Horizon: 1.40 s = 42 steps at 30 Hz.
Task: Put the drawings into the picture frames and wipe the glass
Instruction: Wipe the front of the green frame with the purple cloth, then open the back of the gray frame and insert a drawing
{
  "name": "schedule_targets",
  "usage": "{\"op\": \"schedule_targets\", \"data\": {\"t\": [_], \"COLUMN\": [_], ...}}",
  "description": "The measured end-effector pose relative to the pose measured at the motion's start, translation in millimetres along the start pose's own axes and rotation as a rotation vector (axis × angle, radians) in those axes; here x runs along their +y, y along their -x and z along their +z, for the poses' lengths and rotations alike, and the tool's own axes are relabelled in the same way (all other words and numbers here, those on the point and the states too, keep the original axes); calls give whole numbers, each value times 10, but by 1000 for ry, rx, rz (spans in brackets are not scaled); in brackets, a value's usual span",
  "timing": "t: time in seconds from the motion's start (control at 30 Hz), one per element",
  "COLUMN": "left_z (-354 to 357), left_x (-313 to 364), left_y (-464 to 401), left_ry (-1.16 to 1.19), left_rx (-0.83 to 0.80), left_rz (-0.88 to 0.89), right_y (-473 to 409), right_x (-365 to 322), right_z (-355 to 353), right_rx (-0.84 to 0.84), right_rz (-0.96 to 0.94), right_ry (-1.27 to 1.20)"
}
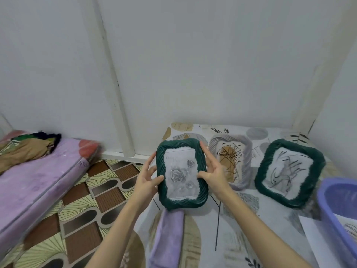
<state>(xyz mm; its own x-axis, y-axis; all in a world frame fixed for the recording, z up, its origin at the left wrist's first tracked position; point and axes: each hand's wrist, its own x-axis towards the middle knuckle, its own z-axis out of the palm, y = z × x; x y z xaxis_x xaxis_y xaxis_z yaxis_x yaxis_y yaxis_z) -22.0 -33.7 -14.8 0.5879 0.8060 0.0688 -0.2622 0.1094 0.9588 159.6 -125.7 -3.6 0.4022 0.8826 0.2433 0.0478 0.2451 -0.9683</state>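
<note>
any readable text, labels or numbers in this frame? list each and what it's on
None legible.
Faint handwriting at the top of the rose drawing in the held green frame: too pale to read.
Dark scribble on the purple mattress edge: too blurred to read.

We find no text, label, brand, number or sign that we can read with confidence. We note faint handwriting at the upper left of the rose drawing (180, 174) inside the dark green frame (181, 201), too pale to make out. We also note a small dark scrawl on the side edge of the purple mattress (38, 182), likewise illegible.
</note>
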Motion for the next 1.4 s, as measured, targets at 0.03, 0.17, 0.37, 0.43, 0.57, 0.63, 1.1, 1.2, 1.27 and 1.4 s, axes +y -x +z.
{"op": "schedule_targets", "data": {"t": [0.03, 0.17, 0.37, 0.43, 0.57, 0.63, 1.1, 1.2, 1.27, 1.4], "left_z": [-27, -121, -128, -130, -144, -135, -44, -30, -8, 81], "left_x": [-17, -106, -172, -198, -242, -259, -312, -306, -294, -305], "left_y": [-99, -455, -752, -766, -685, -609, -271, -256, -242, -225], "left_ry": [-4, -41, -95, -103, -130, -157, -343, -349, -378, -816], "left_rx": [15, 52, 86, 96, 104, 93, 161, 166, 183, 350], "left_rz": [5, 30, 73, 80, 105, 133, 128, 129, 126, 403], "right_y": [-127, -522, -821, -853, -770, -700, -592, -580, -567, -280], "right_x": [80, 312, 435, 488, 496, 465, 318, 320, 293, 137], "right_z": [6, 23, 50, 54, 63, 53, -49, -43, -45, -183], "right_rx": [7, 58, 71, 68, 29, -16, -49, -77, -72, 55], "right_rz": [0, 14, 15, 13, -19, -18, 76, 72, 65, -11], "right_ry": [2, -44, -72, -32, 170, 315, 631, 629, 634, 588]}}
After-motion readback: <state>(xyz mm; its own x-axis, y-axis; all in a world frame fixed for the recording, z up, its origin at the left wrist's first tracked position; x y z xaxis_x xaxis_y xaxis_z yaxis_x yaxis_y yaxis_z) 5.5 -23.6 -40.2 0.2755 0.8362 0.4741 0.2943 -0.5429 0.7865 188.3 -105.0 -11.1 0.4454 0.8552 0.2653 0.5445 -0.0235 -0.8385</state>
